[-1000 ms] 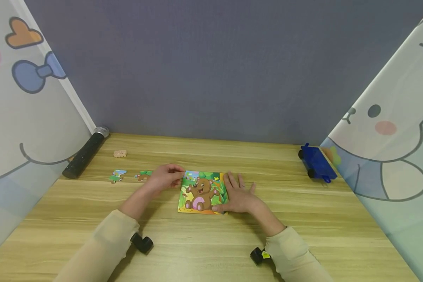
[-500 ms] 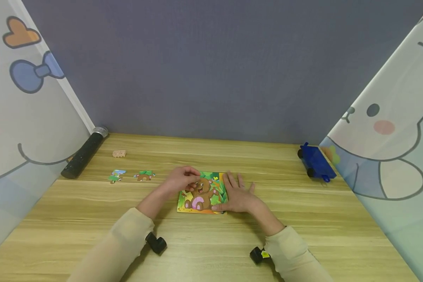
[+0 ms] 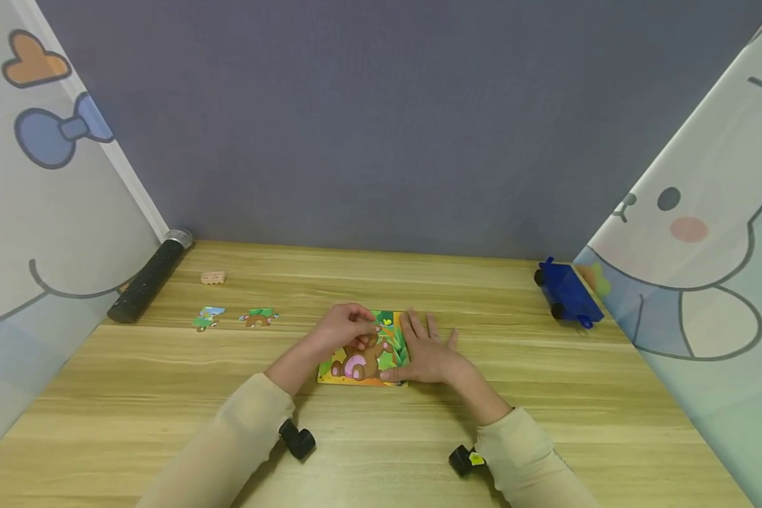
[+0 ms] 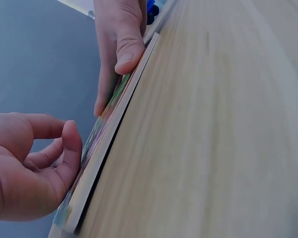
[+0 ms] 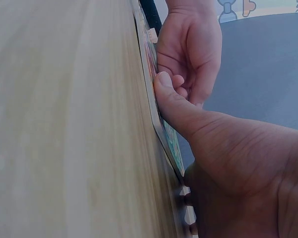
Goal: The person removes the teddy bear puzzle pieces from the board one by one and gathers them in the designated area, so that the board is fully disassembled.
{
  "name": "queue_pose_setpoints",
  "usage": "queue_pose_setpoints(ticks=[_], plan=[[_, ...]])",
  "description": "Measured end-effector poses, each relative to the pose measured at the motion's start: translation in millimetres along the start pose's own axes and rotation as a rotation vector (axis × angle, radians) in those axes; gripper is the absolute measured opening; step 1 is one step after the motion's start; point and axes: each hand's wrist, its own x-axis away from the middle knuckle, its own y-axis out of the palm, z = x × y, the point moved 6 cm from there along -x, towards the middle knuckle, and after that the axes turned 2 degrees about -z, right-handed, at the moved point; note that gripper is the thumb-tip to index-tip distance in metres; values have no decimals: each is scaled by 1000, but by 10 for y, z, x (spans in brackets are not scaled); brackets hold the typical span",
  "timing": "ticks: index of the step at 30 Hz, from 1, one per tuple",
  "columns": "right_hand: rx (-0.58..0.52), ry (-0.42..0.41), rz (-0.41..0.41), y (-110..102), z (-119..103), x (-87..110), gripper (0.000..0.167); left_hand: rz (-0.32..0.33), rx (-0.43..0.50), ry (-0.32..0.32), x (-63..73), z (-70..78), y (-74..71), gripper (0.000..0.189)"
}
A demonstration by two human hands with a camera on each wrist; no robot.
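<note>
A bear jigsaw puzzle lies flat in the middle of the table, thin-edged in both wrist views. My left hand is over its upper left part, fingers curled and thumb close to the index finger; nothing shows between them. In the left wrist view, the left hand's fingertips are right at the puzzle's surface. My right hand lies spread along the right side, its thumb resting on the lower right part. Two loose puzzle pieces, one blue and green and one brown and green, lie to the left.
A small light wooden block sits behind the loose pieces. Against the left wall lies a black rod with a silver end. A blue toy cart stands at the right wall. A dark grey panel rises behind the table.
My left hand has moved right, from the puzzle's left edge to over its upper part, uncovering the brown and green piece. The right hand stays put on the puzzle.
</note>
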Motion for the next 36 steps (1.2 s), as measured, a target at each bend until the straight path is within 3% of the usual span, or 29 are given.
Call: queue_pose_setpoints(ticks=[10,16,24,36], plan=[[-2,5,0,-4,-9,-2,123,22,-47,-54,-34,-9,35,38],[3,6,-3,-3,-11,-2,123,-21,-66,-51,-50,-14,48,43],[-1,-1,-13,6,7,-5,123,-80,4,-56,-61,-23,43,45],[-11,3,-15,-4,9,-14,124,-99,67,-79,-59,-27,27,45]])
